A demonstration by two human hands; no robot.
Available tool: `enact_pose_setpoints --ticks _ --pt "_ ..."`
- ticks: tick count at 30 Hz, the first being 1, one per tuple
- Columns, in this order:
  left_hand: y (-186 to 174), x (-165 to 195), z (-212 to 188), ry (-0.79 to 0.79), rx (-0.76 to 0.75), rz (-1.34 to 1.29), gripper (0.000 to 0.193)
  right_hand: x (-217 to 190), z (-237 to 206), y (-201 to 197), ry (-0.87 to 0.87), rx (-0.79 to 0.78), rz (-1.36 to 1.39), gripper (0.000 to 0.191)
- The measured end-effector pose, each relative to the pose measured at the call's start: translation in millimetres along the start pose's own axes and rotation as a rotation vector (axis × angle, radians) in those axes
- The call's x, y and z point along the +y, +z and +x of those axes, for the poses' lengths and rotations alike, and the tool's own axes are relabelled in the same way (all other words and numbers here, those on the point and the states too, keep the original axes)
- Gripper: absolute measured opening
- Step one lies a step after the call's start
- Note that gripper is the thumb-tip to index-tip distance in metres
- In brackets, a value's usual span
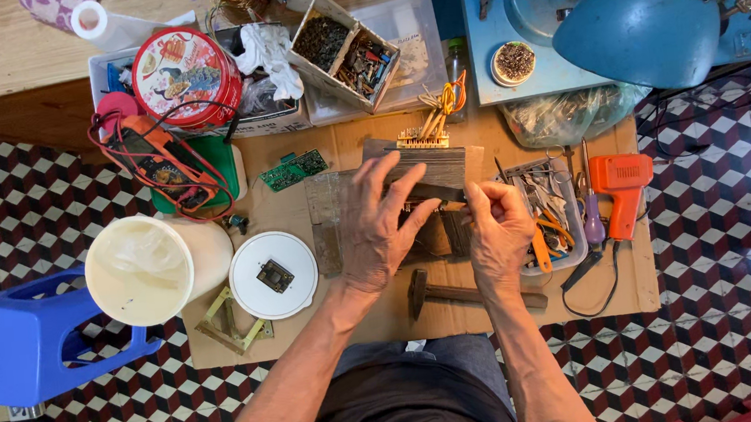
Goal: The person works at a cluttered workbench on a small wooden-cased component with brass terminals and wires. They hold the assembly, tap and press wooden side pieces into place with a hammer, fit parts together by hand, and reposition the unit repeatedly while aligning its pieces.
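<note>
On the cardboard sheet (641, 293), at the middle of its far half, the left hand (375, 224) lies with fingers spread flat over a laminated transformer core (430, 166). The right hand (497, 228), just beside it, is curled, pinching the core's near right edge. Bare cardboard shows along the near right corner; a hammer (453, 292) lies by the near edge. At the right edge a clear tray (566, 254) holds small tools beside an orange soldering gun (621, 184). At the left edge a white bucket (152, 264) holds pale plastic, and a white lid (273, 273) carries a small component.
</note>
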State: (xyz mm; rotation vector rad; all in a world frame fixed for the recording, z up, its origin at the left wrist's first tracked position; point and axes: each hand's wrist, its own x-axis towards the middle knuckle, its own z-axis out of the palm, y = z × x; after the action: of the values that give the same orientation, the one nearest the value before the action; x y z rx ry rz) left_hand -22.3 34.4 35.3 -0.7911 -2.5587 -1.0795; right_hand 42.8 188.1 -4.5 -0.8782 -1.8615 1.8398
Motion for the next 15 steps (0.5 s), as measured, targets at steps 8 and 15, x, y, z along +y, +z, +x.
enact_pose_setpoints --ticks 8,15 --pt "-8.4 29.3 10.3 -0.044 -0.335 -0.238 0.014 -21.3 -32.2 -25.4 0.17 -0.079 0.483 0.02" --pt "51.1 91.3 -16.9 -1.004 -0.221 -1.006 0.015 -23.9 -18.7 -48.5 0.419 -0.127 0.571 0.025"
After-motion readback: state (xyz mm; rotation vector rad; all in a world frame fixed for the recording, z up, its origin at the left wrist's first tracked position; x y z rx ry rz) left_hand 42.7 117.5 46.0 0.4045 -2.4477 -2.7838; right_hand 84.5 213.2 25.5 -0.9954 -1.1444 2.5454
